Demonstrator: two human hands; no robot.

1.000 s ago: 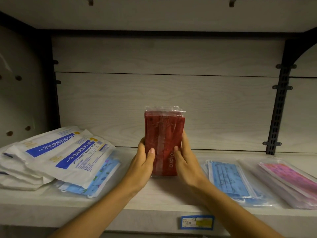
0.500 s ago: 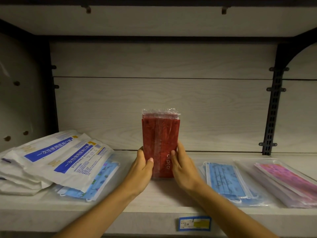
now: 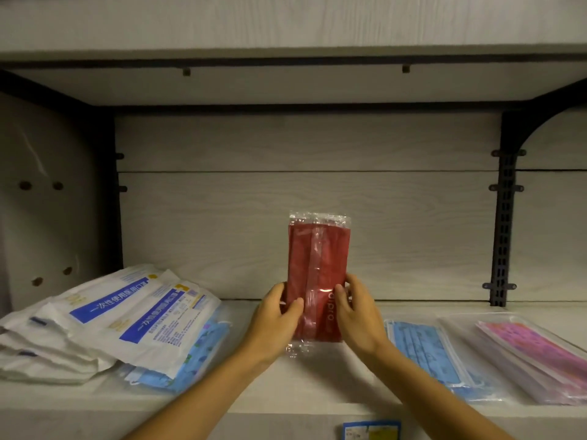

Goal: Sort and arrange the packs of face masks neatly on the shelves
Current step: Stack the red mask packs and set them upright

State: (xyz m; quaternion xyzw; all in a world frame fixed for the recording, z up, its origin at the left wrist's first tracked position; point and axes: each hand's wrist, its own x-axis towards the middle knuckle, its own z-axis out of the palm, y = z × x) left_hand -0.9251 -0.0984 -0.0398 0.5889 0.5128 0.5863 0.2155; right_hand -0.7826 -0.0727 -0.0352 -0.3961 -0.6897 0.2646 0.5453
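Observation:
A red pack of face masks (image 3: 317, 265) in clear wrap stands upright in the middle of the shelf (image 3: 301, 389), leaning back toward the rear wall. My left hand (image 3: 274, 319) holds its lower left edge, thumb across the front. My right hand (image 3: 357, 315) holds its lower right edge the same way. White packs with blue labels (image 3: 136, 312) lie in a loose pile at the left, over a blue patterned pack (image 3: 203, 350). To the right lie a blue mask pack (image 3: 425, 350) and a pink patterned pack (image 3: 533, 354), both flat.
A black slotted upright (image 3: 503, 230) runs up the rear wall at the right. The shelf above (image 3: 286, 23) overhangs close overhead. A pegboard side panel (image 3: 41, 201) closes the left. A blue and yellow price tag (image 3: 371, 431) sits on the shelf's front edge.
Both hands have slid lower on the red pack and pushed it a little deeper onto the shelf. The camera has tilted up, showing more of the upper shelf.

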